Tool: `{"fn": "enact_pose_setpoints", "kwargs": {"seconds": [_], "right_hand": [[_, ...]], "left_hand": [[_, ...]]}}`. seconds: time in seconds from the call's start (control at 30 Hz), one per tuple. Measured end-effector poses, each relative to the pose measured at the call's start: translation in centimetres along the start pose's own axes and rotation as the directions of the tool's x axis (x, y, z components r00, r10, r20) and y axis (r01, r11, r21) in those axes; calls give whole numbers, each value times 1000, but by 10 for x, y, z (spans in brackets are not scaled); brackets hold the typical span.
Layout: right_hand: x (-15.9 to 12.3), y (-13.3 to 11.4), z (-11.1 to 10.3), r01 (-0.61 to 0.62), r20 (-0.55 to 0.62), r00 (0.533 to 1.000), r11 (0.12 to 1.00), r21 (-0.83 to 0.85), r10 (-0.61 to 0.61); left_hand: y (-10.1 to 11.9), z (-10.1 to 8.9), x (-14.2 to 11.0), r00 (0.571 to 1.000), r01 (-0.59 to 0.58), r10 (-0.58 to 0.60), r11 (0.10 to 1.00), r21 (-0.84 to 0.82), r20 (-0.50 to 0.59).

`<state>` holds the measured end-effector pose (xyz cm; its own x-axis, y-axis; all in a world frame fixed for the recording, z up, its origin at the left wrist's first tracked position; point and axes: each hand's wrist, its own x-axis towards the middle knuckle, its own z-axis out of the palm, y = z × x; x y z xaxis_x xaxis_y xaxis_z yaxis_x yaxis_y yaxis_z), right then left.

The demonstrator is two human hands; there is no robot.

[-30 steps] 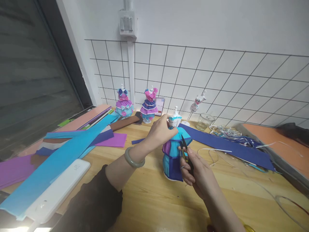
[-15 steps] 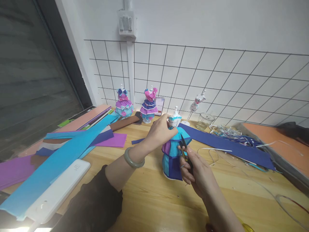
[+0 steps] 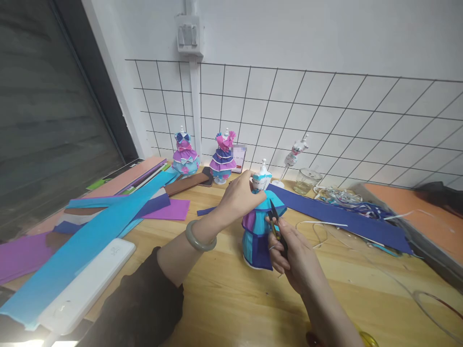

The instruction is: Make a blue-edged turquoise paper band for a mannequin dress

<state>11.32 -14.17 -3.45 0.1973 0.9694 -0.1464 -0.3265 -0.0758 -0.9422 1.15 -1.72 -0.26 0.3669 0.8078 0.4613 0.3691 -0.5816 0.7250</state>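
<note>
A miniature dress form [image 3: 262, 181] stands upright on the wooden table, wearing a tiered dress [image 3: 261, 224] of turquoise, purple and dark blue panels. My left hand [image 3: 243, 193] is closed around the form near its waist, thumb toward the top of the skirt; its other fingers are mostly hidden behind. In my right hand [image 3: 287, 246] is a pair of small dark scissors [image 3: 274, 212] with a touch of gold, blades pointing up against the right side of the skirt. Whether the blades touch the fabric I cannot tell.
Two dressed forms [image 3: 185, 156] and a tilted bare one [image 3: 297, 152] stand at the back beside a glass jar [image 3: 307, 180]. A dark blue strip [image 3: 340, 217] lies right. Coloured sheets [image 3: 108, 221] and a white power bank [image 3: 90, 284] lie left. An orange-lined tray [image 3: 405, 202] borders the right.
My right hand and the scissors have shifted very slightly left. My left hand and the dress form stay in place.
</note>
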Motion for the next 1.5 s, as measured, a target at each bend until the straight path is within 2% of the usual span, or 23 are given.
{"fn": "enact_pose_setpoints", "kwargs": {"seconds": [0.7, 0.9, 1.17, 1.5], "right_hand": [[4, 3, 0, 30, 29, 999, 999, -14, -30], [0, -3, 4, -26, 10, 1000, 999, 33, 26], [1, -6, 4, -33, 1, 999, 998, 59, 33], [4, -2, 2, 15, 34, 999, 999, 43, -17]], "left_hand": [[3, -4, 1, 1000, 22, -22, 1000, -2, 1], [5, -5, -1, 1000, 13, -13, 1000, 8, 6], [2, -1, -2, 999, -16, 16, 1000, -1, 39], [6, -3, -4, 999, -20, 20, 1000, -10, 49]]}}
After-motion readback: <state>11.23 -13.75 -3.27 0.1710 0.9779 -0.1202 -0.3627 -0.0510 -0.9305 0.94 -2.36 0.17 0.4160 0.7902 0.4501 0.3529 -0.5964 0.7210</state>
